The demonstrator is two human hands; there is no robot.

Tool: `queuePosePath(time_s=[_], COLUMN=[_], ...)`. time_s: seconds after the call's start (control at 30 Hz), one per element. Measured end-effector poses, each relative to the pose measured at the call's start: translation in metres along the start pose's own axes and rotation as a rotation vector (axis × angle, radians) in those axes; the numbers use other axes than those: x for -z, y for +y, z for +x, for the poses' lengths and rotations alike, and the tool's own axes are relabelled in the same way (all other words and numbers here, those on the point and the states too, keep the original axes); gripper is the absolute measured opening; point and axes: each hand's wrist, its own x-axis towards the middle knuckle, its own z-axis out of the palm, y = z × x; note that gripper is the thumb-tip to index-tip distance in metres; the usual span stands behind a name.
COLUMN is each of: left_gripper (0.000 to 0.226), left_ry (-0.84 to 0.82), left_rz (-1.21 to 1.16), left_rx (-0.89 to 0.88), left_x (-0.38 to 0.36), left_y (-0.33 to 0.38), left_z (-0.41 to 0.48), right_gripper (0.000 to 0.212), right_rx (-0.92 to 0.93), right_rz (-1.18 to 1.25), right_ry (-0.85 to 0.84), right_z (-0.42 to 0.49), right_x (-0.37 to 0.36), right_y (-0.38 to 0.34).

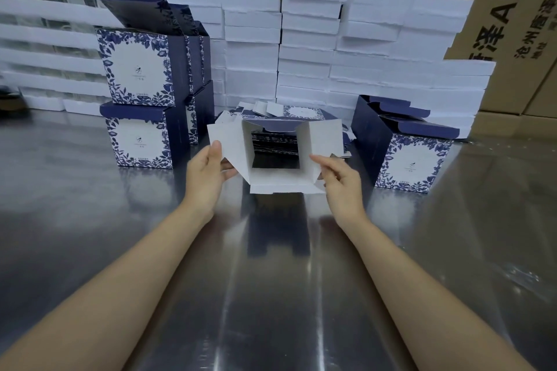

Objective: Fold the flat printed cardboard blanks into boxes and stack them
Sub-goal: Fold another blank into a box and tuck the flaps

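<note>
A shiny metal worktop [150, 250] ran from the person out to a wall of stock. Nearest, at twelve o'clock past the forearms, both hands held a half-formed box [280, 188] low over the worktop, with its open end towards the camera and its white flaps splayed outward. The left hand [208, 175] pinched the nine o'clock flap, thumb on its inner face. The right hand [340, 181], fingers curled, gripped the three o'clock flap at its edge.

The step in hand looked like closing this end: the sleeve was squared but no flap was turned in. The next move likely called for folding the side flaps inward while keeping the sleeve square, then tucking the longer flaps over them.

Just behind the box lay a pile of flat blanks [301, 113]. Stacked finished boxes [138, 141] stood at ten o'clock, and a lone finished box [413, 159] at two o'clock had its lid up. Farther off rose white stacks [250, 39], and behind them brown cartons [497, 24]
</note>
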Motion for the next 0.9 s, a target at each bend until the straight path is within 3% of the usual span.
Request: queuePosePath(time_s=[0.13, 0.23, 0.33, 0.47, 0.63, 0.77, 0.83, 0.9], left_gripper=[0.031, 0.03, 0.031, 0.03, 0.025, 0.06, 0.042, 0.018], left_ry=[0.035, 0.053, 0.046, 0.067, -0.06, -0.353, -0.403, -0.319], left_rz=[-0.038, -0.055, -0.065, -0.055, 0.04, 0.102, 0.146, 0.156], left_rx=[0.032, 0.054, 0.056, 0.0, -0.088, 0.079, 0.154, 0.146], left_x=[0.002, 0.003, 0.002, -0.004, -0.01, -0.01, -0.01, -0.013], left_y=[0.001, 0.003, 0.003, 0.003, 0.003, 0.001, -0.005, -0.007], left_z=[0.001, 0.002, 0.0, -0.005, -0.011, -0.021, -0.023, -0.021], right_gripper=[0.08, 0.085, 0.06, 0.033, 0.046, 0.052, 0.062, 0.074], right_rx=[0.003, 0.046, -0.023, 0.035, 0.029, 0.042, 0.05, 0.052], right_rz=[-0.074, -0.177, -0.121, -0.132, -0.161, -0.215, -0.217, -0.231], right_ry=[-0.185, -0.307, -0.222, -0.09, 0.065, 0.094, 0.075, 0.034], right_z=[-0.001, -0.001, -0.006, -0.008, -0.005, -0.002, -0.003, -0.004], right_x=[0.004, 0.002, -0.006, -0.011, -0.012, -0.009, -0.009, -0.01], right_y=[0.001, 0.002, -0.003, -0.007, -0.004, -0.001, -0.001, -0.001])
